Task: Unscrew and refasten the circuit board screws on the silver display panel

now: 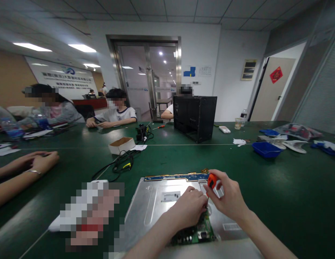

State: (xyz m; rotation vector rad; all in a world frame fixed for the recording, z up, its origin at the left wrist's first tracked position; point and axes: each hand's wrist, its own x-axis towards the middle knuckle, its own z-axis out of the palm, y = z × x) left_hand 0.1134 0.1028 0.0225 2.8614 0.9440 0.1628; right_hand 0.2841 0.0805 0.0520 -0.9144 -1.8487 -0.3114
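Observation:
A silver metal display panel (148,205) lies back side up on the table, with a narrow blue circuit strip (178,177) along its far edge. My right hand (232,198) pinches the orange-and-black handle of a screwdriver (212,180), held upright, shaft down. Close beside that shaft, my left hand (189,207) is closed with curled fingertips; what they hold, if anything, is hidden. Beneath my left hand sits a green circuit board (206,230), partly covered by it. The screwdriver's tip is hard to make out near my left fingertips.
A black computer case (194,117) stands across the green table (291,190). Black cables (121,163) and an open cardboard box (121,145) lie left of centre. A blue tray (267,149) is at right. Another person's hands (43,162) rest at left; others sit beyond.

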